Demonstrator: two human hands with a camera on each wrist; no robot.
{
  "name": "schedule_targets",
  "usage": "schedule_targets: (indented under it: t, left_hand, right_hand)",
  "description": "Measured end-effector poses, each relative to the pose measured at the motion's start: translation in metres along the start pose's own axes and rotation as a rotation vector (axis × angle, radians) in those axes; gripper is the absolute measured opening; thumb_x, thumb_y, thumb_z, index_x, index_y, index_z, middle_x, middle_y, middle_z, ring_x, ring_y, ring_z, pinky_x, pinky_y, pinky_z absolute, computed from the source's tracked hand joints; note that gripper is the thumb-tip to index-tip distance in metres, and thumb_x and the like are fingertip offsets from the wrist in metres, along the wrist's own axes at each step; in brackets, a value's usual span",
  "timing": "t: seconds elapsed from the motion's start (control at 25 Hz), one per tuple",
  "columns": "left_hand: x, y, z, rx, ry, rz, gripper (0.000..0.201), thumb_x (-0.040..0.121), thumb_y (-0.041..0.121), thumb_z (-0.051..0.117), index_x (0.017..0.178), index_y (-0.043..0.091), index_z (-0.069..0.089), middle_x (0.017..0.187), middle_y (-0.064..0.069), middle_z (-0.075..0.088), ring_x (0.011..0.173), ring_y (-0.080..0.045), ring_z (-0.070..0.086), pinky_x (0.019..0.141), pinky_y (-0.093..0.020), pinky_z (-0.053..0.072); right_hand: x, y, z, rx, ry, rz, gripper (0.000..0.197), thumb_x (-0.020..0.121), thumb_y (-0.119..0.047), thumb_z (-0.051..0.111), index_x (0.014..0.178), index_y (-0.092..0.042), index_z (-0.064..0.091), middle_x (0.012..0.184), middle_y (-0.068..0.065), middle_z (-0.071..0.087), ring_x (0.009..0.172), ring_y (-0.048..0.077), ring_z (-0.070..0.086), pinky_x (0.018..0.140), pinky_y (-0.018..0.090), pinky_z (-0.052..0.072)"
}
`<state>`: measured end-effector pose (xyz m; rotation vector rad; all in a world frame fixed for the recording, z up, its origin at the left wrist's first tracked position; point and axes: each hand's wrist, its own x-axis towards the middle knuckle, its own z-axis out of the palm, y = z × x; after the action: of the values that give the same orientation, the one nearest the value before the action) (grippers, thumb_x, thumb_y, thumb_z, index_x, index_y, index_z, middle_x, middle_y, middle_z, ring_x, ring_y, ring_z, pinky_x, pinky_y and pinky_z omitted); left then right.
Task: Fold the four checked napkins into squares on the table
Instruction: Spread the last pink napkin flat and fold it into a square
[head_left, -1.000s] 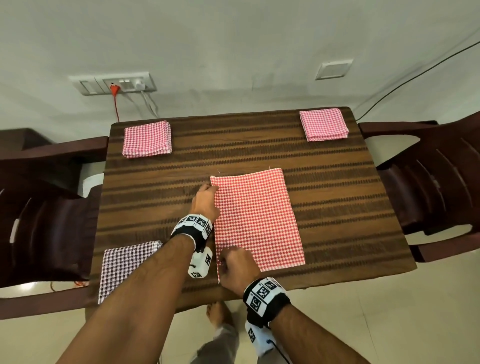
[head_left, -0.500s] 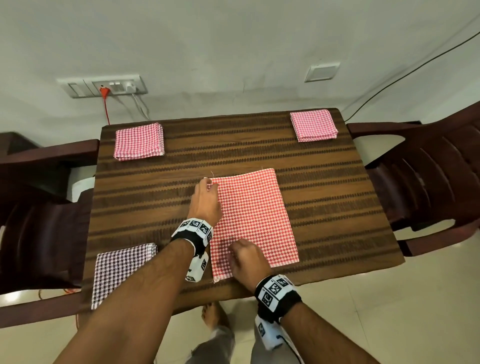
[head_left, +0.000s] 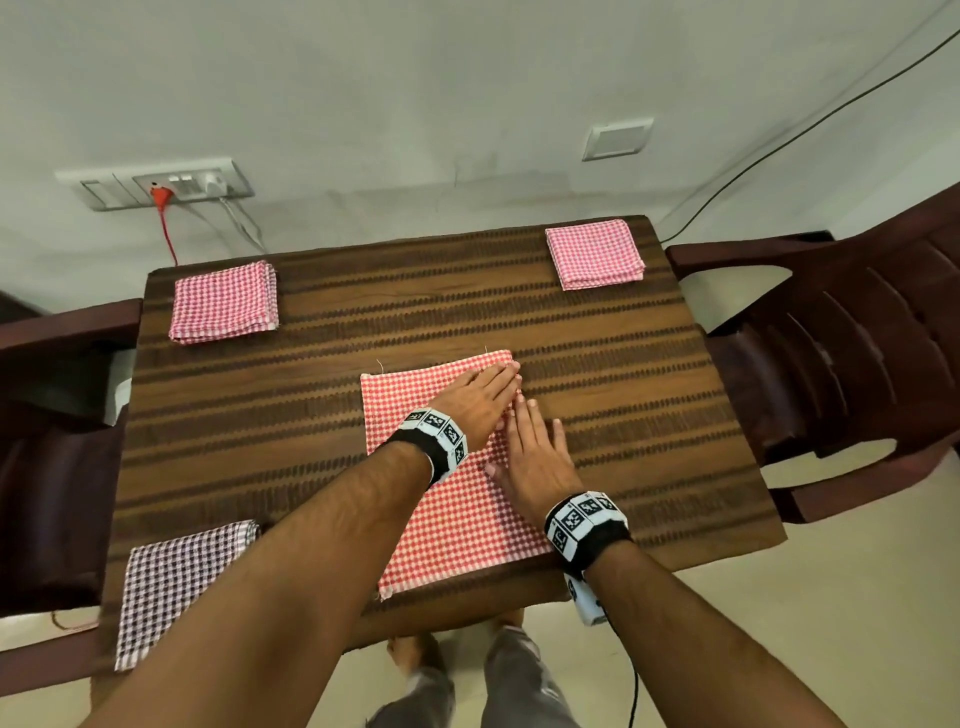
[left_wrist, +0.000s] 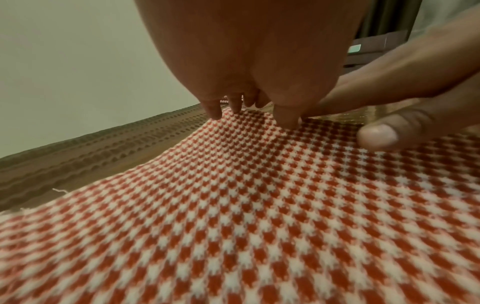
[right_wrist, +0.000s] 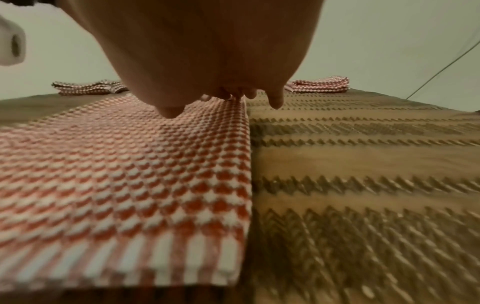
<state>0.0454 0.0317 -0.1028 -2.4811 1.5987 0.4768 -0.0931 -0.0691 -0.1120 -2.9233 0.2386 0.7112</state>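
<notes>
Three napkins seem folded; both flat hands, left hand (head_left: 475, 402) and right hand (head_left: 535, 457), press the half-folded red napkin (head_left: 457, 499).

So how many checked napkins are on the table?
4. One pink napkin at the far left corner, another pink one at the far right, a dark one at the near left, and the red one in the middle under both hands. None seem hidden.

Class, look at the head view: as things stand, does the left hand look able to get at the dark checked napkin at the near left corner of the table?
Probably yes. The left hand lies flat on the red napkin, holding nothing, and bare table lies between it and the dark checked napkin.
</notes>
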Motion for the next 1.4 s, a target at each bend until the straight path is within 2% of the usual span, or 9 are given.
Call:
schedule_targets:
  t: [0.24, 0.52, 0.64, 0.72, 0.84, 0.92, 1.04, 1.2, 1.4]
  left_hand:
    - [0.020, -0.005, 0.014, -0.059, -0.154, -0.058, 0.080, 0.103, 0.050, 0.037, 0.159, 0.011, -0.004, 0.168, -0.008, -0.011, 0.155, -0.024, -0.009, 0.126, -0.045, 0.008]
    - [0.021, 0.002, 0.014, -0.065, -0.165, -0.086, 0.083, 0.102, 0.052, 0.037, 0.158, 0.012, -0.009, 0.166, -0.007, -0.017, 0.154, -0.024, -0.013, 0.126, -0.046, 0.003]
    - [0.017, 0.010, 0.012, -0.105, -0.157, -0.127, 0.080, 0.104, 0.047, 0.039, 0.159, 0.011, -0.007, 0.167, -0.008, -0.014, 0.155, -0.025, -0.010, 0.126, -0.046, 0.004]
    - [0.009, 0.021, 0.010, -0.156, -0.122, -0.166, 0.075, 0.105, 0.040, 0.039, 0.159, 0.009, -0.003, 0.168, -0.010, -0.008, 0.155, -0.025, -0.005, 0.126, -0.045, 0.006]
    - [-0.017, 0.041, 0.009, -0.243, -0.006, -0.225, 0.063, 0.104, 0.026, 0.041, 0.158, 0.006, 0.016, 0.166, -0.014, 0.015, 0.154, -0.028, 0.014, 0.126, -0.042, 0.010]
    - [-0.042, 0.055, 0.015, -0.274, 0.129, -0.248, 0.052, 0.101, 0.019, 0.048, 0.150, 0.006, 0.037, 0.155, -0.014, 0.041, 0.144, -0.028, 0.038, 0.124, -0.041, 0.020]
    - [-0.087, 0.069, 0.032, -0.294, 0.231, -0.344, 0.038, 0.093, 0.013, 0.056, 0.131, 0.012, 0.061, 0.126, -0.007, 0.067, 0.115, -0.024, 0.062, 0.113, -0.039, 0.038]
    - [-0.142, 0.077, 0.056, -0.373, 0.283, -0.569, 0.027, 0.084, 0.008, 0.063, 0.111, 0.011, 0.069, 0.106, -0.007, 0.071, 0.096, -0.029, 0.067, 0.092, -0.043, 0.050]
    - [-0.193, 0.086, 0.085, -0.559, 0.302, -0.829, 0.026, 0.085, 0.014, 0.068, 0.110, 0.006, 0.067, 0.110, -0.015, 0.065, 0.098, -0.035, 0.063, 0.087, -0.046, 0.055]
  right_hand:
    - [-0.016, 0.017, 0.029, -0.078, -0.055, -0.100, 0.087, 0.099, -0.067, 0.007, 0.157, -0.005, -0.013, 0.164, 0.017, -0.020, 0.153, 0.033, -0.018, 0.123, 0.058, -0.005]
    - [-0.094, 0.034, 0.068, -0.142, -0.021, -0.173, 0.085, 0.100, -0.063, 0.015, 0.158, -0.002, 0.000, 0.164, 0.020, -0.010, 0.153, 0.037, -0.009, 0.122, 0.062, 0.006]
    - [-0.119, 0.038, 0.081, -0.094, 0.023, -0.190, 0.073, 0.104, -0.052, 0.020, 0.157, -0.003, 0.017, 0.165, 0.019, 0.008, 0.154, 0.037, 0.009, 0.121, 0.061, 0.017]
    - [-0.127, 0.042, 0.085, -0.037, 0.078, -0.206, 0.061, 0.102, -0.042, 0.038, 0.150, -0.004, 0.039, 0.159, 0.019, 0.034, 0.145, 0.037, 0.037, 0.116, 0.056, 0.034]
    - [-0.122, 0.047, 0.077, 0.068, 0.149, -0.219, 0.057, 0.082, -0.017, 0.073, 0.135, -0.008, 0.056, 0.137, 0.015, 0.052, 0.119, 0.033, 0.057, 0.097, 0.044, 0.052]
    - [-0.113, 0.051, 0.071, 0.134, 0.158, -0.186, 0.045, 0.081, -0.013, 0.073, 0.125, -0.013, 0.062, 0.125, 0.011, 0.057, 0.107, 0.030, 0.061, 0.088, 0.041, 0.055]
    - [-0.104, 0.052, 0.060, 0.298, 0.149, -0.109, 0.023, 0.097, -0.022, 0.056, 0.118, -0.016, 0.065, 0.117, 0.008, 0.059, 0.099, 0.029, 0.063, 0.087, 0.040, 0.055]
    - [-0.099, 0.046, 0.048, 0.471, 0.138, 0.001, 0.025, 0.097, -0.024, 0.059, 0.121, -0.019, 0.064, 0.113, 0.004, 0.064, 0.098, 0.027, 0.065, 0.088, 0.041, 0.054]
    - [-0.095, 0.040, 0.042, 0.623, 0.105, 0.189, 0.027, 0.087, -0.022, 0.075, 0.109, -0.024, 0.059, 0.087, -0.005, 0.070, 0.086, 0.020, 0.068, 0.079, 0.039, 0.058]
